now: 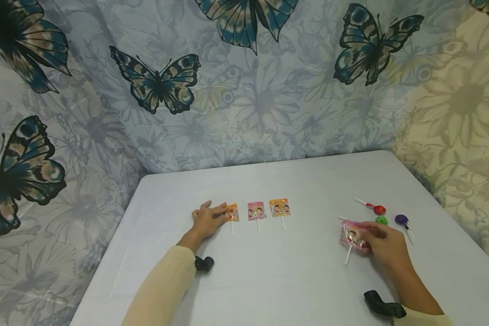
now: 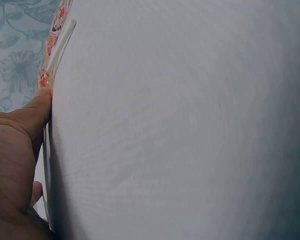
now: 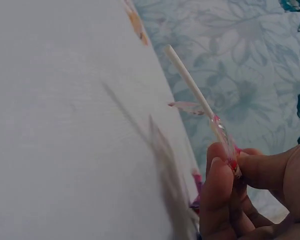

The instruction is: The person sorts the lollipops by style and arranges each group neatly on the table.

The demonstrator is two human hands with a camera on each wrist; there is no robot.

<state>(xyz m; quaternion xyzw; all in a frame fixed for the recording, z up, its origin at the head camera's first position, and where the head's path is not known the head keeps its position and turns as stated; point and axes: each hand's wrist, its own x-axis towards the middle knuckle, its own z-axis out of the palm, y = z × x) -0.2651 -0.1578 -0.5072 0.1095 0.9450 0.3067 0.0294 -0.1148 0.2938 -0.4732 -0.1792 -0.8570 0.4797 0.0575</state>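
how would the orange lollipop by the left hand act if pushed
The orange lollipop would probably slide rather than roll, since its wrapper looks broad and flattish. That shiny, thin-looking film may crinkle under pressure, while the straight white stick should stay fairly stiff.

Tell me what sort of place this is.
Probably an indoor tabletop workspace, perhaps set up for filming: a white-topped table stands before a butterfly-patterned backdrop, with wrapped lollipops laid out on it. The pictures don't settle whether it's a home or studio.
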